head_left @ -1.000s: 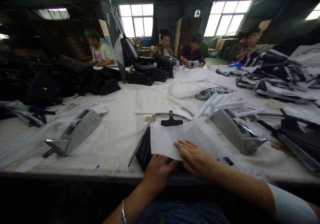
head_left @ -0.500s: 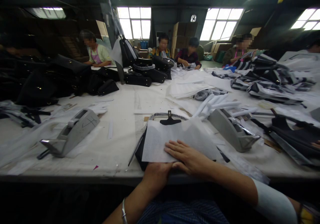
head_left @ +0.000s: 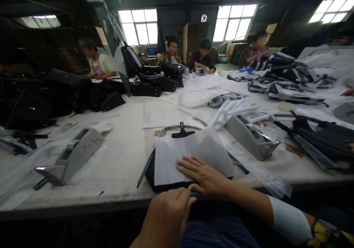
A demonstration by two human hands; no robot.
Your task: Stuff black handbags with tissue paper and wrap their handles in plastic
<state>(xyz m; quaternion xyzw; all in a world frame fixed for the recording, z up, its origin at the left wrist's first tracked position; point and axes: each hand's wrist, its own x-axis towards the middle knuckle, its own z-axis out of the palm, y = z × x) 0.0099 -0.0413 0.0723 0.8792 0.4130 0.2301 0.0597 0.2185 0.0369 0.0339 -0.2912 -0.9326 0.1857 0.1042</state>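
Note:
A black handbag [head_left: 150, 173] lies at the table's front edge with a white foam sheet [head_left: 166, 159] spread over it. Above the sheet show its wrapped handle [head_left: 166, 129] and a black closure tab [head_left: 182, 133]. My right hand [head_left: 203, 174] rests flat on the sheet, fingers stretched out, thumb near the bag's lower edge. Just below that edge my left hand [head_left: 170, 209] is closed, its fingertips pinched close to my right thumb. Whatever it may hold is hidden.
Grey tape dispensers stand left [head_left: 73, 154] and right [head_left: 250, 137] of the bag. White foam tubes [head_left: 224, 111] lie beyond it. Black bags [head_left: 41, 96] are piled at left, striped pieces [head_left: 293, 78] at right. Several people [head_left: 203, 58] work across the table.
My left hand has come out from the bag's lower edge toward me, and its closed fingers now show. The right hand stays flat on the sheet. The view has shifted slightly.

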